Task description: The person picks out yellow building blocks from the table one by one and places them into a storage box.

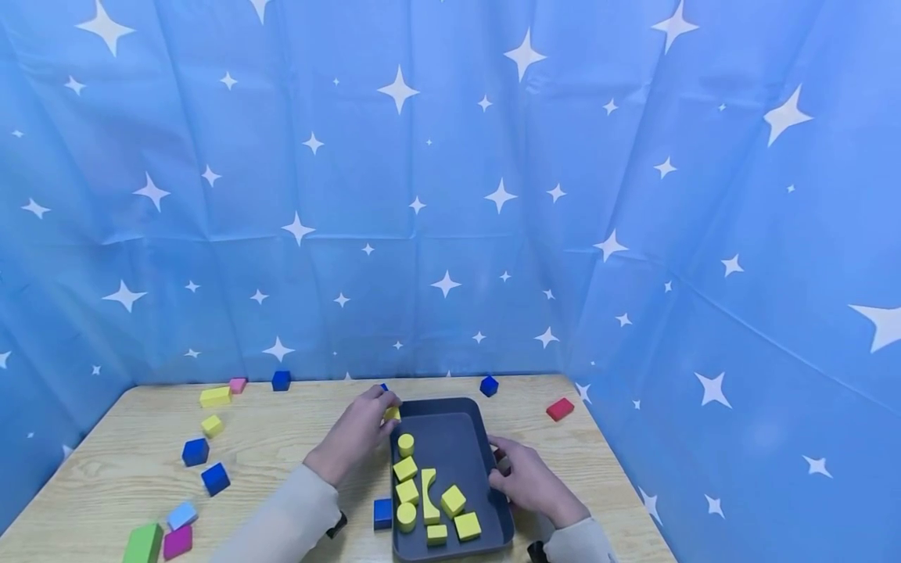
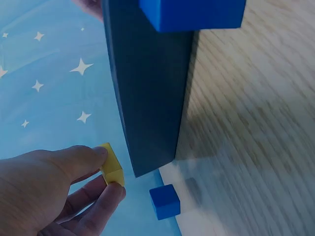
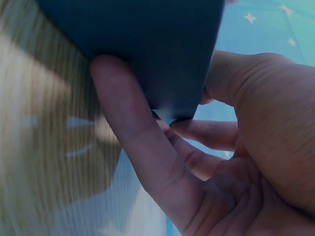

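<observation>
A dark grey tray [image 1: 450, 426] holds several yellow blocks [image 1: 429, 500], among them cylinders, cubes and an arch-shaped piece, mostly along its left side and near end. My left hand [image 1: 359, 434] is at the tray's far left corner. Between thumb and fingertips it pinches a yellow block [image 2: 112, 167], seen beside the tray's outer wall in the left wrist view. My right hand [image 1: 528, 477] grips the tray's right side. In the right wrist view a finger [image 3: 130, 108] lies along the outer wall, with the thumb on the other side of it, partly hidden.
Blue blocks lie close by the tray: one at its left [image 1: 382, 514], one behind it [image 1: 489, 385]. A red block [image 1: 560, 409] lies at the right. Leftward are yellow blocks [image 1: 215, 397], blue blocks [image 1: 195, 452], a green block [image 1: 143, 543] and a magenta block [image 1: 177, 542].
</observation>
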### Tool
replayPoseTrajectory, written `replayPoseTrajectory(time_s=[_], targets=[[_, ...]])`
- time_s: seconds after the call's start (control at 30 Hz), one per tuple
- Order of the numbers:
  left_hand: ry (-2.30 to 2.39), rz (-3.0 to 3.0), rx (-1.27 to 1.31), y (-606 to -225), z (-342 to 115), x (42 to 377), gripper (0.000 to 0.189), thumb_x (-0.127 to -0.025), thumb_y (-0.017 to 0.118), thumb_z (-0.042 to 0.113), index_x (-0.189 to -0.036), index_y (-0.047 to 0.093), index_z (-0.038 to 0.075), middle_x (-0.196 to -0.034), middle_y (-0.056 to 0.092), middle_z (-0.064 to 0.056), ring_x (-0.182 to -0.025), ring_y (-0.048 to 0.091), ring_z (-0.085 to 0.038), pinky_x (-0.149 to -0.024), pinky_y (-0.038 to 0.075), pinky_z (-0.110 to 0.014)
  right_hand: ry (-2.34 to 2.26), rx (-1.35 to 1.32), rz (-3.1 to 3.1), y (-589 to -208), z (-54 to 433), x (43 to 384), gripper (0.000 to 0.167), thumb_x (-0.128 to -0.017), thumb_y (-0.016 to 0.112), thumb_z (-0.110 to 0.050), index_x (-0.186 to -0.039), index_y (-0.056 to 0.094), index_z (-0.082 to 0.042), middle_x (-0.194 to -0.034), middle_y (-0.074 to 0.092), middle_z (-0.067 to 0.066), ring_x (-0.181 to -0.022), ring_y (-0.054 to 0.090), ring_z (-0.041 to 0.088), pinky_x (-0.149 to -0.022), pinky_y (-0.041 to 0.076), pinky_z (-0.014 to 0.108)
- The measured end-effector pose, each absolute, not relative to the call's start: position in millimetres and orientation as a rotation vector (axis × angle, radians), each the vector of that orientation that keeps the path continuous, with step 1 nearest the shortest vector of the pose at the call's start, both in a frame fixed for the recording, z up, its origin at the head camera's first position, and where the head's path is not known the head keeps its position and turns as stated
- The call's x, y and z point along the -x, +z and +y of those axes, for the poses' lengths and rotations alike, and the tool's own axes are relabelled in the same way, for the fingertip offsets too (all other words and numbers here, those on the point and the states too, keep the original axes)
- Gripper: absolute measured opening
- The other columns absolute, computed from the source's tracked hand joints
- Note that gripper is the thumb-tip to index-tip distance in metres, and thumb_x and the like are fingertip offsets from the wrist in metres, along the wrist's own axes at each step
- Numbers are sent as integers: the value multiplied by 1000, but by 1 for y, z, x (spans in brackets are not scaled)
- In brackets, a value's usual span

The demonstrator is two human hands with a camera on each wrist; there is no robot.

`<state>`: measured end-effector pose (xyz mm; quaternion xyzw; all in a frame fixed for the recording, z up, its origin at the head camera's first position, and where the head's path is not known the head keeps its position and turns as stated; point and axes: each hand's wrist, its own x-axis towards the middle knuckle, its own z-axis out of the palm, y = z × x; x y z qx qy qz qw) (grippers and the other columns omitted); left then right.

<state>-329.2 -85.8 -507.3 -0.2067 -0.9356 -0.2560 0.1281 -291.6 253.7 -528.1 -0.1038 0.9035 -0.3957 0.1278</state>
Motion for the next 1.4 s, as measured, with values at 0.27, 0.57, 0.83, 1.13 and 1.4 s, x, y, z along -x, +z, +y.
replayPoseTrajectory(time_s=[0.27,0.57,0.83,1.13,1.4], targets=[[-716,-2709,667,-511,-78,331,23,-103,88,3,-126,82,2,-114,76,-10,-99,75,-20,-87,70,-38,-1172,312,2618,-529,254,291,70,-106,74,-5,-172,50,2,-131,76,19,-103,74,26,-71,71,45],[-665,-2709,717,-517,-74,333,25,-103,89,5,-127,83,2,-115,77,-9,-98,75,-19,-87,70,-37,-1166,320,2623,-527,255,291,71,-106,74,-5,-172,50,3,-131,77,20,-103,73,26,-71,71,45],[-653,-2715,778,-516,-70,331,24,-103,88,4,-126,82,0,-115,77,-12,-95,77,-22,-82,70,-36,-1173,301,2619,-528,254,290,70,-106,74,-5,-172,50,2,-130,76,19,-102,73,26,-70,72,45],[-646,-2712,758,-516,-70,330,22,-104,88,4,-125,82,2,-115,77,-13,-94,75,-21,-81,69,-37,-1166,297,2623,-527,253,289,70,-107,74,-6,-172,51,1,-129,77,18,-101,73,26,-69,71,44],[-625,-2711,731,-516,-76,328,23,-104,88,6,-126,84,4,-117,77,-11,-89,68,-15,-77,65,-33,-1164,320,2626,-527,254,290,70,-106,74,-5,-172,51,2,-130,77,19,-103,73,26,-70,71,44]])
